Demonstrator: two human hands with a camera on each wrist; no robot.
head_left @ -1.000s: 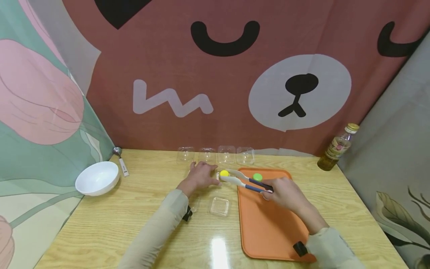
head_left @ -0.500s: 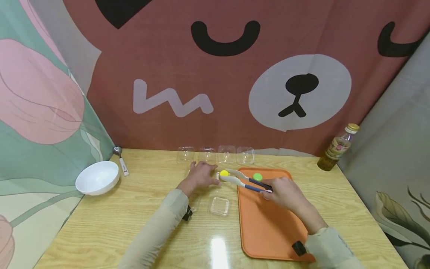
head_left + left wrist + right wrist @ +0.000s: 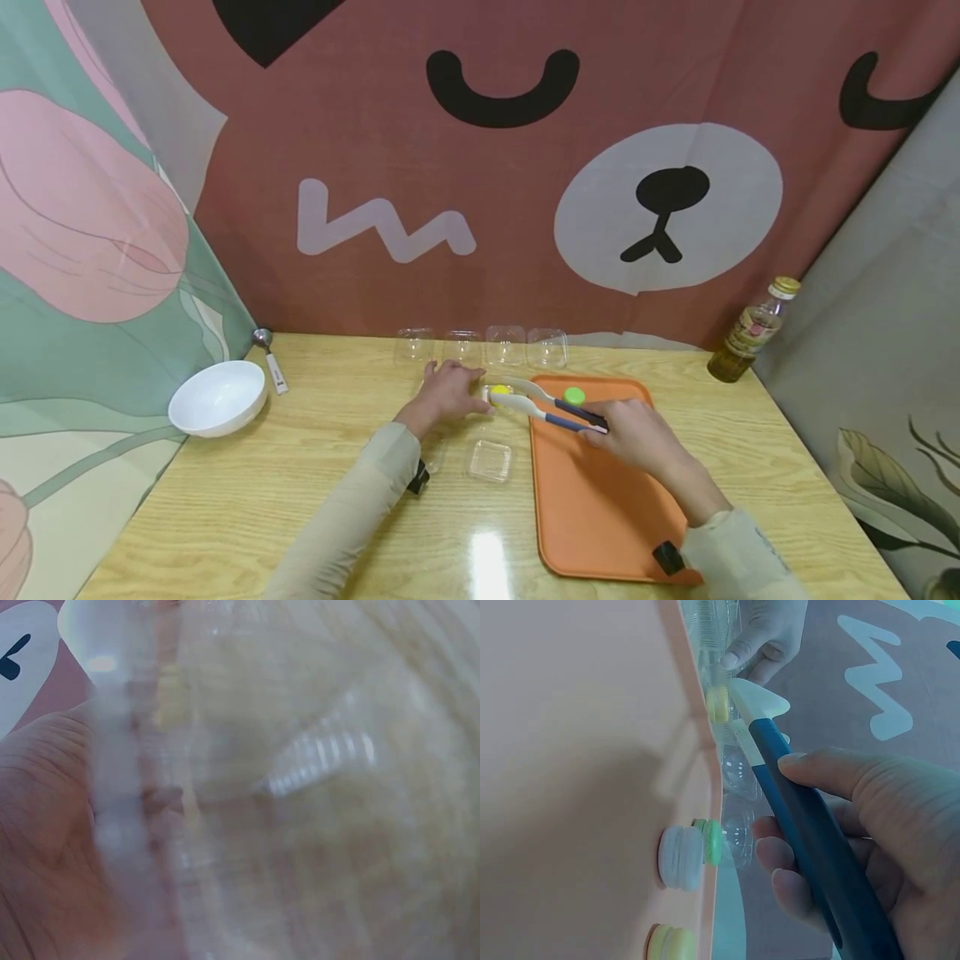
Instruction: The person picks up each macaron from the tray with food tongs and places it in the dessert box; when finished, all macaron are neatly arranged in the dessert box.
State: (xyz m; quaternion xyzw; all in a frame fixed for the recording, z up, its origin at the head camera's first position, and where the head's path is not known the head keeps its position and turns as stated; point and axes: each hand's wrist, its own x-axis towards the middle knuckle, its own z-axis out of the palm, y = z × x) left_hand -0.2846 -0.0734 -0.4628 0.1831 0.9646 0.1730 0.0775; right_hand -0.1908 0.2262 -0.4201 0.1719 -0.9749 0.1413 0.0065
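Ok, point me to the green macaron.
In the head view, right of centre: the green macaron sits at the far end of the orange tray, just beyond the tongs in the right hand.

Bowl (image 3: 217,400) at left, tray (image 3: 581,529) at right, a row of containers (image 3: 506,346) at the back.
The spoon (image 3: 275,367) lies just right of the bowl; the bottle (image 3: 750,333) stands toward the back, right of the tray. One macaron (image 3: 500,389) sits between the arms of the tongs (image 3: 564,421), right of the left hand (image 3: 450,390); other macarons (image 3: 681,859) rest on the tray.

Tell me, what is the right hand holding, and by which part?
The right hand holds tongs, gripped by their dark handles.
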